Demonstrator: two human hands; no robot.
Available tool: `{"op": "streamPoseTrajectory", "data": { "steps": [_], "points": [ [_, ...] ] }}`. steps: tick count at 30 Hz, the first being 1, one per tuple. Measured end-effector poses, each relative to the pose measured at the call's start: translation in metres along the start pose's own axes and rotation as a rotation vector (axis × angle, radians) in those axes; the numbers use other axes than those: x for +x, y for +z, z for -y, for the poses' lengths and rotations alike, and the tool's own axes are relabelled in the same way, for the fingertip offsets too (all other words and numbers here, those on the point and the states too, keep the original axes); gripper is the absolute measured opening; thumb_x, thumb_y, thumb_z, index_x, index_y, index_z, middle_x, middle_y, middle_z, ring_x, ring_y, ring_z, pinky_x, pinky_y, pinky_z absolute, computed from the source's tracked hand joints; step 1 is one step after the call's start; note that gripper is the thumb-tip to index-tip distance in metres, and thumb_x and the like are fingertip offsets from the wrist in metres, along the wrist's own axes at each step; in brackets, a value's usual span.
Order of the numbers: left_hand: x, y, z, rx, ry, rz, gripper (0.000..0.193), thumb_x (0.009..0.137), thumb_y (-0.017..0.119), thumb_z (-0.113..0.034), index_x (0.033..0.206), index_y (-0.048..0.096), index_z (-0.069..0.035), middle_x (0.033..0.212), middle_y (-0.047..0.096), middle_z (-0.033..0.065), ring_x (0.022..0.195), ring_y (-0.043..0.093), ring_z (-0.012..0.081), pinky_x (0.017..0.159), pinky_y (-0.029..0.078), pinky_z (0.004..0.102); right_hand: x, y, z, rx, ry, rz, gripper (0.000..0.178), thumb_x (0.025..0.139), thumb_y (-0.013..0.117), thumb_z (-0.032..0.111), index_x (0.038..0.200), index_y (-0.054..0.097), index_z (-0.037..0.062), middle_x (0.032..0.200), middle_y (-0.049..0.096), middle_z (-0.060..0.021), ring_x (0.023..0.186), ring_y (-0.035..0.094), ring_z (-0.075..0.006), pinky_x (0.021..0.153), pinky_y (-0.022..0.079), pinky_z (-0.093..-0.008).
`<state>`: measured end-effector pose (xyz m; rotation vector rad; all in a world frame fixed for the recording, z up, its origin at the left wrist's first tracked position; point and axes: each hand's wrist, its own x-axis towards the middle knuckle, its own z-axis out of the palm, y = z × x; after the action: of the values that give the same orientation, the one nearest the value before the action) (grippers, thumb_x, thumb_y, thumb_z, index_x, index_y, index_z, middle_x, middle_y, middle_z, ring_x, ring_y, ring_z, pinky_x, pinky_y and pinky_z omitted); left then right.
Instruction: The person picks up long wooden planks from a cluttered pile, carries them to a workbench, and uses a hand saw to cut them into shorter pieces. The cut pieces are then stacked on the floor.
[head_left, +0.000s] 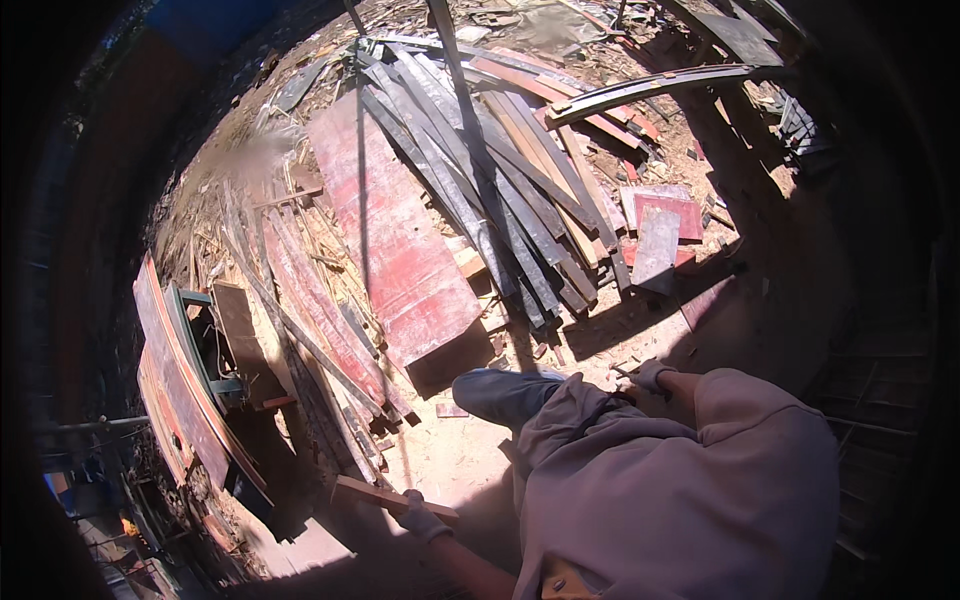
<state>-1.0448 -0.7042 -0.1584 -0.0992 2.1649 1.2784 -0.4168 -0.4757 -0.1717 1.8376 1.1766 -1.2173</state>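
My left hand point(422, 518), in a light work glove, is closed round a short reddish-brown wooden board point(372, 494) at the lower middle. The board tilts slightly, its left end raised in the picture and its right end passing behind the hand. Further right, past my bent knee, my gloved right hand point(654, 377) is closed on a small dark thing with a thin end pointing left, too small to make out. Nearest to both hands is the dusty ground point(455, 470), where a small reddish wood offcut point(451, 410) lies.
A wide worn red panel point(400, 240) lies ahead, beside a long pile of grey and brown planks point(470, 150). Stacked curved panels point(185, 370) stand at the left. Red and grey board pieces point(658, 245) lie right of the pile. A thin pole point(462, 90) rises in front.
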Motion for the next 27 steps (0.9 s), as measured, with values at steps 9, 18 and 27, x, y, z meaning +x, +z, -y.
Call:
{"op": "streamPoseTrajectory", "data": {
  "steps": [9,18,27],
  "points": [
    [-0.179,0.161,0.001,0.121,0.172,0.387,0.046,0.085,0.067,-0.009,0.128,0.056,0.002,0.119,0.066,0.0165,0.099,0.069,0.0288,0.088,0.056,0.0430,-0.060,-0.071,-0.064,1.133,-0.420,-0.132,0.028,0.104,0.059,0.035,0.111,0.070,0.0105,0.075,0.065,-0.0037,0.057,0.058,-0.0132,0.053,0.052,-0.0338],
    [-0.490,0.446,-0.083,0.020,-0.115,1.590,0.069,0.083,0.058,0.000,0.149,0.041,0.004,0.148,0.053,0.0205,0.136,0.055,0.0353,0.116,0.046,0.0532,-0.170,-0.123,-0.247,1.945,-0.790,-0.215,0.031,0.108,0.056,0.037,0.106,0.065,0.0073,0.069,0.059,-0.0013,0.047,0.047,-0.0096,0.048,0.049,-0.0295],
    [-0.766,0.598,-0.024,0.527,0.094,2.210,0.070,0.084,0.069,-0.012,0.148,0.044,0.000,0.142,0.060,0.0200,0.128,0.061,0.0341,0.108,0.051,0.0445,-0.129,-0.184,-0.404,2.550,-0.767,-0.864,0.029,0.109,0.054,0.026,0.121,0.065,0.0008,0.100,0.074,-0.0106,0.094,0.070,-0.0208,0.087,0.056,-0.0357]
  ]
}}
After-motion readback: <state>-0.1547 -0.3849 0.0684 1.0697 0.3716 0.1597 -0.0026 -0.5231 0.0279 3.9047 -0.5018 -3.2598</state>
